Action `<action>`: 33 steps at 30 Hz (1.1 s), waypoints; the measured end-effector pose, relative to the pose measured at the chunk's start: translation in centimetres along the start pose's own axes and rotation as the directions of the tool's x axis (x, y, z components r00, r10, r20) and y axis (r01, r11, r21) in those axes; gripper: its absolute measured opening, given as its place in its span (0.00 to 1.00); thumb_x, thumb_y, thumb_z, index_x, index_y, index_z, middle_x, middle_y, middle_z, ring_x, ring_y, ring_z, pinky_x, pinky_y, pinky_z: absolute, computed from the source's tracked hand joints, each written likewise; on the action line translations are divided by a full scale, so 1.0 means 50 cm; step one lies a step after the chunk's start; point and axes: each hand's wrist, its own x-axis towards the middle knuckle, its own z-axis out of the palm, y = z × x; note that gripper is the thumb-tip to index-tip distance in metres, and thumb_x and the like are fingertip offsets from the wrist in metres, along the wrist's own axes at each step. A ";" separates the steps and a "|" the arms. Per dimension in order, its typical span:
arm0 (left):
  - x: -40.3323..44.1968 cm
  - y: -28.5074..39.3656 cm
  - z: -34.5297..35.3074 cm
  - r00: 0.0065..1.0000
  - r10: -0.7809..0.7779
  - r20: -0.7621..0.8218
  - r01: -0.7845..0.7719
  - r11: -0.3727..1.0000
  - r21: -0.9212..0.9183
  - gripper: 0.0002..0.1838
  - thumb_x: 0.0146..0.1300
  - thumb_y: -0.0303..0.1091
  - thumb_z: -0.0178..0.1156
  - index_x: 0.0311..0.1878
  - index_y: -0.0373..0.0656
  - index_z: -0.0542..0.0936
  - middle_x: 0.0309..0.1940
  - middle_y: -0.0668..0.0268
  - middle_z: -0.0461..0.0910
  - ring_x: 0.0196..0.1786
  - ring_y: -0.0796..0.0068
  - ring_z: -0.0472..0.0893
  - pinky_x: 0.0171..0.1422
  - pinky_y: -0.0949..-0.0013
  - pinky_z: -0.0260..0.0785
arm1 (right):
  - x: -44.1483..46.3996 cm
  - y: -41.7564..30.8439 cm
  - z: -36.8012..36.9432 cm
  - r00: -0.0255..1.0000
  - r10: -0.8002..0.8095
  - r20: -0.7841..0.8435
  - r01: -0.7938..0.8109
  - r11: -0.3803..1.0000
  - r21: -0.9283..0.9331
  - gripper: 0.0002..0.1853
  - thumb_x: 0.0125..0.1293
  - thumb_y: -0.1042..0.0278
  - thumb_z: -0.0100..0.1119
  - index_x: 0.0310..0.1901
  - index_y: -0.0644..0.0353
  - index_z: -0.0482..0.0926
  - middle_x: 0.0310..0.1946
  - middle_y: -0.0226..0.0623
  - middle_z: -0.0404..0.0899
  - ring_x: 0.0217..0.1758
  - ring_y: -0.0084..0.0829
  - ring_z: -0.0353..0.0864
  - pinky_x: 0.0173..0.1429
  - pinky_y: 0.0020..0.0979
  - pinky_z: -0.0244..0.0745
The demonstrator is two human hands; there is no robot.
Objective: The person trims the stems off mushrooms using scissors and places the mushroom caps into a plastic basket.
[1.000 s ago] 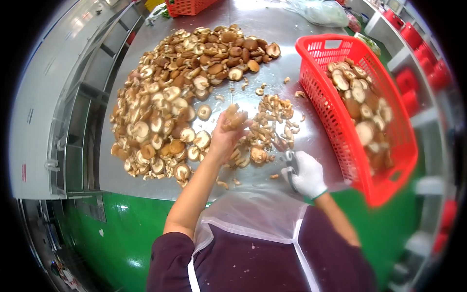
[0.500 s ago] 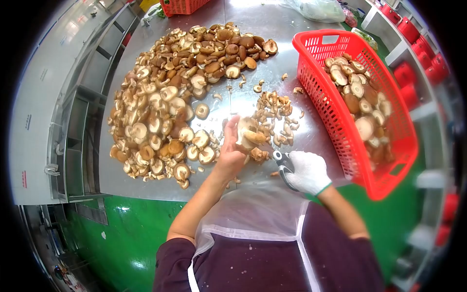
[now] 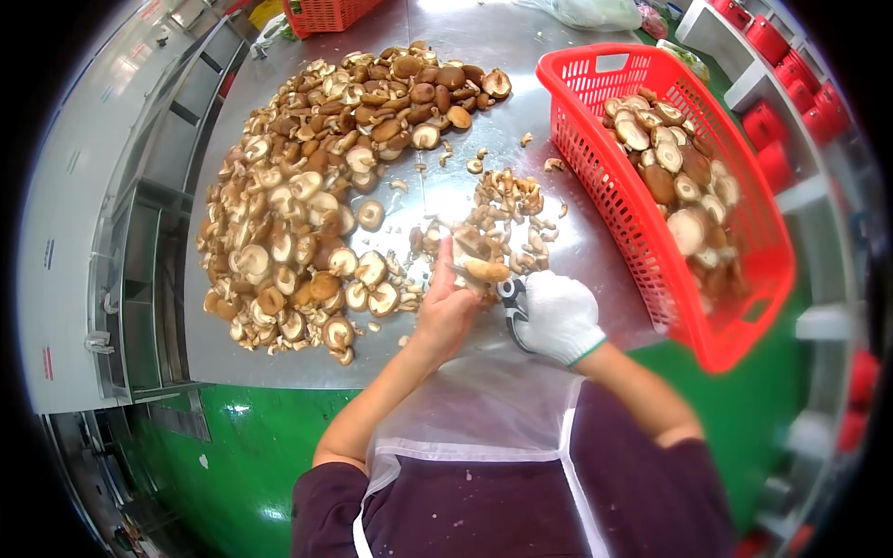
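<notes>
My bare left hand (image 3: 446,314) is closed on a shiitake mushroom (image 3: 472,244), index finger pointing up along its side. The mushroom is tilted so that its pale stem (image 3: 487,271) points to the right. In a white knit glove, my right hand (image 3: 561,318) grips scissors with dark grey handles (image 3: 513,321). The scissors are right beside the stem; their blades are mostly hidden, so I cannot tell whether they touch it. Just beyond my hands lies a small heap of cut stems (image 3: 507,200). Left of them spreads a large pile of shiitake mushrooms (image 3: 307,200).
On the right, a red perforated basket (image 3: 619,200) holds mushroom caps (image 3: 684,177). Another red basket (image 3: 330,14) and a clear plastic bag (image 3: 595,11) are at the far edge of the metal table (image 3: 270,367). Shelves with red containers (image 3: 765,126) line the right side.
My right hand has moved left with the scissors, closer to the stem. The mushroom in my left hand has turned slightly. The whole view has shifted a little.
</notes>
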 end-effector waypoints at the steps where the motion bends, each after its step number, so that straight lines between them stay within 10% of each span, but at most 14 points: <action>1: -0.001 0.000 0.003 1.000 -0.010 -0.018 0.010 0.999 0.032 0.51 0.49 0.12 0.41 0.76 0.48 0.33 0.70 0.58 0.57 0.65 0.66 0.68 0.65 0.67 0.62 | -0.003 0.008 0.015 0.999 -0.026 -0.042 0.025 0.999 -0.021 0.10 0.54 0.59 0.61 0.27 0.57 0.76 0.24 0.43 0.78 0.25 0.45 0.80 0.30 0.42 0.75; 8: 0.016 0.002 -0.012 0.996 -0.023 -0.084 0.029 0.997 0.072 0.50 0.46 0.13 0.41 0.76 0.43 0.36 0.67 0.57 0.62 0.61 0.64 0.72 0.61 0.65 0.67 | 0.007 0.032 0.059 0.995 -0.045 0.089 0.029 0.984 0.173 0.12 0.58 0.57 0.59 0.28 0.59 0.77 0.23 0.44 0.78 0.25 0.40 0.80 0.32 0.39 0.73; 10: 0.026 0.010 -0.031 0.998 -0.020 -0.053 0.017 0.998 -0.062 0.49 0.45 0.15 0.42 0.76 0.41 0.38 0.67 0.54 0.62 0.63 0.60 0.71 0.65 0.59 0.68 | -0.003 0.027 0.078 0.993 0.011 0.119 -0.098 0.655 0.749 0.15 0.61 0.55 0.58 0.31 0.62 0.78 0.21 0.41 0.78 0.25 0.37 0.79 0.33 0.42 0.72; 13: 0.026 0.022 -0.048 0.999 -0.040 -0.021 0.036 0.984 -0.175 0.46 0.45 0.16 0.43 0.74 0.39 0.48 0.64 0.51 0.65 0.63 0.55 0.72 0.67 0.50 0.67 | 0.024 0.005 0.034 0.835 0.330 0.441 -0.542 0.351 0.764 0.17 0.62 0.55 0.58 0.29 0.63 0.77 0.17 0.38 0.76 0.25 0.28 0.78 0.32 0.33 0.73; 18: 0.026 0.006 -0.048 1.000 -0.023 -0.012 0.022 0.997 -0.071 0.32 0.58 0.21 0.47 0.69 0.38 0.58 0.60 0.55 0.70 0.60 0.62 0.75 0.64 0.55 0.71 | 0.054 0.026 0.051 0.941 0.281 -0.190 -0.065 0.701 0.710 0.13 0.57 0.62 0.68 0.36 0.61 0.78 0.23 0.38 0.79 0.27 0.31 0.81 0.35 0.33 0.75; 26: 0.022 -0.024 -0.023 0.981 0.166 -0.097 -0.152 0.978 0.140 0.22 0.72 0.31 0.46 0.67 0.38 0.60 0.59 0.62 0.68 0.58 0.75 0.72 0.60 0.71 0.68 | 0.069 -0.041 0.011 0.959 0.165 -0.229 -0.021 0.850 0.526 0.19 0.53 0.53 0.69 0.36 0.60 0.77 0.29 0.41 0.80 0.30 0.43 0.81 0.36 0.39 0.75; 27: 0.022 -0.030 -0.020 0.978 0.197 -0.074 -0.182 0.968 0.172 0.22 0.73 0.31 0.46 0.67 0.38 0.60 0.60 0.62 0.68 0.58 0.77 0.72 0.61 0.72 0.68 | 0.071 -0.038 0.034 0.903 0.088 -0.421 0.077 0.930 0.360 0.18 0.52 0.54 0.69 0.36 0.59 0.77 0.27 0.42 0.79 0.30 0.44 0.81 0.35 0.40 0.75; 30: 0.016 -0.031 -0.011 0.968 0.241 -0.066 -0.218 0.944 0.248 0.22 0.73 0.32 0.45 0.67 0.38 0.59 0.61 0.62 0.66 0.59 0.79 0.69 0.61 0.73 0.66 | 0.074 -0.017 0.055 0.967 0.159 -0.201 -0.039 0.866 0.499 0.11 0.54 0.64 0.66 0.38 0.56 0.79 0.29 0.38 0.79 0.35 0.38 0.80 0.44 0.34 0.75; 33: 0.019 -0.036 -0.032 0.974 0.194 -0.120 -0.170 0.968 0.185 0.19 0.73 0.31 0.46 0.64 0.37 0.63 0.57 0.62 0.71 0.56 0.75 0.74 0.60 0.71 0.69 | 0.088 0.003 0.078 0.919 0.209 -0.335 -0.026 0.879 0.476 0.09 0.57 0.66 0.62 0.39 0.56 0.79 0.27 0.40 0.80 0.31 0.42 0.81 0.40 0.37 0.76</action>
